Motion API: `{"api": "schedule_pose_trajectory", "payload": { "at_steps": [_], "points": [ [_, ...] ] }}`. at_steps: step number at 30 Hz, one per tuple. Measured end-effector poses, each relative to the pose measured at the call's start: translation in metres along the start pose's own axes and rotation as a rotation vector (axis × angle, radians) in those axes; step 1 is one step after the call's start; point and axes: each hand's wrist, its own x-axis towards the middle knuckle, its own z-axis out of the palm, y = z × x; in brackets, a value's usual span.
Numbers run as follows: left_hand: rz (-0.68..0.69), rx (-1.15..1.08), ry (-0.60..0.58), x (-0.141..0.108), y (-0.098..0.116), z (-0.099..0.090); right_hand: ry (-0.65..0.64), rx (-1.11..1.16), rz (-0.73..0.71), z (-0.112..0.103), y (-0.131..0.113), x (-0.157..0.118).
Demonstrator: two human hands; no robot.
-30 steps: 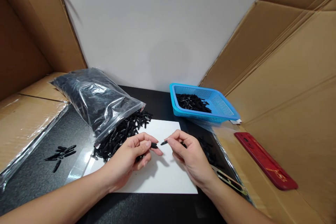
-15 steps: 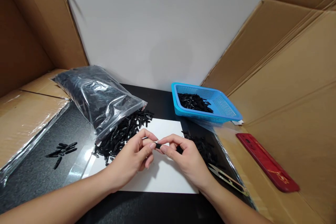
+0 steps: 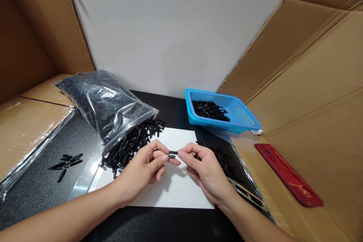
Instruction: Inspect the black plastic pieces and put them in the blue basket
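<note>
Above a white sheet [image 3: 181, 189], my left hand [image 3: 151, 160] has its fingers closed on a small dark piece [image 3: 171, 156] at its fingertips. A second thin black piece [image 3: 173, 152] spans the gap between both hands, its right end pinched by my right hand [image 3: 200, 160]. Something dark also shows partly behind the right fingers. A heap of black pieces [image 3: 124, 151] lies left of the hands, at the mouth of a clear plastic bag [image 3: 102, 98] filled with dark material.
A blue basket [image 3: 241, 115] holding black pieces stands at the back right. More black pieces [image 3: 224, 159] lie beyond the right hand, near a metal tool [image 3: 249, 195]. A red case [image 3: 287, 176] rests on cardboard at right. Several pieces [image 3: 66, 162] lie far left.
The fingertips have drawn slightly apart, my right hand shifting a little right. Two dark pieces now show between them where one showed before.
</note>
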Motion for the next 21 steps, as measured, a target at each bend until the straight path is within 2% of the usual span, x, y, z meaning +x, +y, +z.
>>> {"api": "schedule_pose_trajectory", "payload": {
  "at_steps": [8,15,21],
  "points": [
    [-0.002,0.0,0.058,0.0018,-0.0007,-0.0005,0.06,-0.099,-0.108,-0.0029,0.0004,0.0021],
    [-0.055,-0.008,0.123,0.0028,0.0004,-0.0049,0.077,-0.338,-0.263,-0.0053,-0.0024,-0.0011],
    [-0.04,-0.096,0.177,0.0041,0.0005,-0.004,0.083,-0.358,-0.314,-0.0057,-0.0027,-0.0039]
  ]
}}
